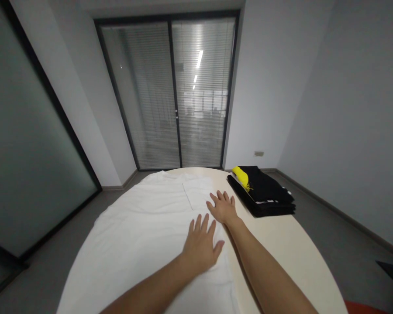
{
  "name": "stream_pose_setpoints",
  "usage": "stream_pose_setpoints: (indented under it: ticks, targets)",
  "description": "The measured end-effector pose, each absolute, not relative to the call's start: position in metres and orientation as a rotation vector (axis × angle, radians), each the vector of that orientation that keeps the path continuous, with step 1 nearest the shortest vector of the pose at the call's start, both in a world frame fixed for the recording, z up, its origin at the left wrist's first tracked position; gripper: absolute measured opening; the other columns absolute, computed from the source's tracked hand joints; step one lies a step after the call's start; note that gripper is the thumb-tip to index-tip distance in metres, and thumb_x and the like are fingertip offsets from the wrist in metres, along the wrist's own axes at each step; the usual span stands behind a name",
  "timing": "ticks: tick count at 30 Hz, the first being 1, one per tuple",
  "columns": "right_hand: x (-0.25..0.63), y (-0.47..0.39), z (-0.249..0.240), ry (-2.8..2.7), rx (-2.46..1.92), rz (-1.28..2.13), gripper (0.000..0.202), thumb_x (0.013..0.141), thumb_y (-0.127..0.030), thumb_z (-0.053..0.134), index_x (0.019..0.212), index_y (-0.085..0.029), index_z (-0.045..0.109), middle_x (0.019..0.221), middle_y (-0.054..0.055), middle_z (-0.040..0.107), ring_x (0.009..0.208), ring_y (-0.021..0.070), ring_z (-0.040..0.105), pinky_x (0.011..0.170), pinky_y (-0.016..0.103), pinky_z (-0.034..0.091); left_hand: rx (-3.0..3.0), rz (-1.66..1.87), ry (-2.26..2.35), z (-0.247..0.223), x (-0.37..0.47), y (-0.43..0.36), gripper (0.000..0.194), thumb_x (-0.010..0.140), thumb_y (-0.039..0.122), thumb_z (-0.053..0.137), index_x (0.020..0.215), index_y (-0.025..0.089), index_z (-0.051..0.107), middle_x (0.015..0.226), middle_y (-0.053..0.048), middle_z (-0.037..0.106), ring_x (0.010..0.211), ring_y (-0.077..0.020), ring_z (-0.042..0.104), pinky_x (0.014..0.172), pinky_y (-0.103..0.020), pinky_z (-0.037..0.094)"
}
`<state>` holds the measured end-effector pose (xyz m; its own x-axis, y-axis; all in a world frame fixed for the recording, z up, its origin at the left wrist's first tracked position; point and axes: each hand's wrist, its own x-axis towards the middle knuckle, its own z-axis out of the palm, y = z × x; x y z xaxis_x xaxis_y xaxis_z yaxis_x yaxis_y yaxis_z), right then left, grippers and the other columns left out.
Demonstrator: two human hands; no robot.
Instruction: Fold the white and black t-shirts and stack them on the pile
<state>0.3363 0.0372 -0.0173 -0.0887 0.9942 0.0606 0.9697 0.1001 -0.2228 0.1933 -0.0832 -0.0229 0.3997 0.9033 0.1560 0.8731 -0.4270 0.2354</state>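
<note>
A white cloth garment [144,235] lies spread over the left and middle of the table, with light wrinkles and a folded-over part near its far right. On its lower right area rests my left hand [201,246], palm down with the fingers spread. Just beyond it, my right hand [223,207] lies flat at the garment's right edge, its fingers apart too. Neither hand grips anything. What kind of garment it is I cannot tell for certain.
To the right on the pale round table [281,248] sits a stack of folded black clothes [268,187], the top one with a yellow print. Behind the table stand a glass door with blinds [199,131] and a white wall. Something red [363,307] shows at the lower right.
</note>
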Motion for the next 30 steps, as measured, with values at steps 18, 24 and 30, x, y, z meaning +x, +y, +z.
stream_pose_setpoints:
  ticks: [18, 24, 30]
  targets:
    - [0.343, 0.054, -0.015, -1.908, -1.955, 0.08, 0.053, 0.102, -0.05, 0.033, 0.117, -0.014, 0.068, 0.124, 0.018, 0.064, 0.119, 0.0313, 0.052, 0.1, 0.043, 0.036, 2.717, 0.392, 0.63, -0.007, 0.163, -0.119, 0.019, 0.101, 0.031, 0.051, 0.112, 0.027, 0.065, 0.141, 0.0, 0.061, 0.146, -0.0218, 0.039, 0.123, -0.044, 0.026]
    - [0.341, 0.064, -0.019, -1.878, -2.001, 0.174, 0.034, 0.095, -0.042, 0.052, 0.1, -0.018, 0.074, 0.124, 0.015, 0.062, 0.118, 0.0306, 0.051, 0.098, 0.043, 0.038, 2.678, 0.418, 0.646, -0.01, 0.172, -0.12, 0.017, 0.102, 0.035, 0.05, 0.107, 0.027, 0.064, 0.139, 0.0, 0.061, 0.145, -0.0226, 0.041, 0.122, -0.049, 0.026]
    - [0.345, 0.069, -0.022, -1.853, -2.027, 0.223, 0.035, 0.097, -0.04, 0.049, 0.103, -0.017, 0.075, 0.125, 0.017, 0.062, 0.119, 0.0331, 0.05, 0.096, 0.046, 0.04, 2.658, 0.438, 0.658, -0.01, 0.189, -0.119, 0.017, 0.103, 0.034, 0.05, 0.106, 0.026, 0.065, 0.14, -0.001, 0.059, 0.143, -0.022, 0.042, 0.122, -0.05, 0.026]
